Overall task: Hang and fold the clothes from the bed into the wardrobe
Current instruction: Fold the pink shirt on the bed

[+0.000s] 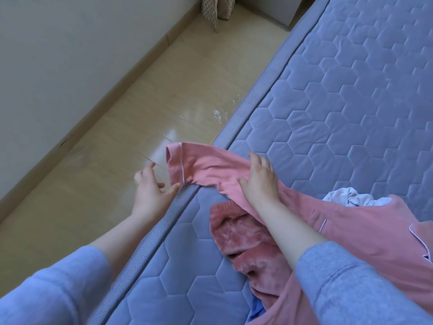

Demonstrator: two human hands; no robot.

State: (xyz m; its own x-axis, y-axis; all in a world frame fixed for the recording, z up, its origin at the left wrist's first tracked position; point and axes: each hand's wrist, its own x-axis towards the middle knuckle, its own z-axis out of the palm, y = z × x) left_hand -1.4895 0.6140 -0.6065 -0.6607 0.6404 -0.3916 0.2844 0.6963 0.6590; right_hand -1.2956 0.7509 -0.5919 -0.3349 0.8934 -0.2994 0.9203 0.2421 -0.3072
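Note:
A pink pyjama top (365,233) with white piping lies spread on the blue quilted mattress (339,102). Its sleeve (192,163) reaches over the mattress edge, the cuff hanging above the floor. My right hand (260,177) presses flat on the sleeve with fingers spread. Off the bed's side, my left hand (150,186) hovers with fingers open beside the cuff, its fingertips close to the fabric and holding nothing. A dark pink fleecy garment (241,238) lies partly under the top. A white garment (349,198) shows behind it, and a bit of blue cloth (257,310) peeks out below.
Beige tiled floor (131,146) runs between the bed and a white wall (58,55) on the left. A dotted fabric item (210,10) stands on the floor at the far end. A shiny scrap of clear plastic (219,114) lies by the bed's edge.

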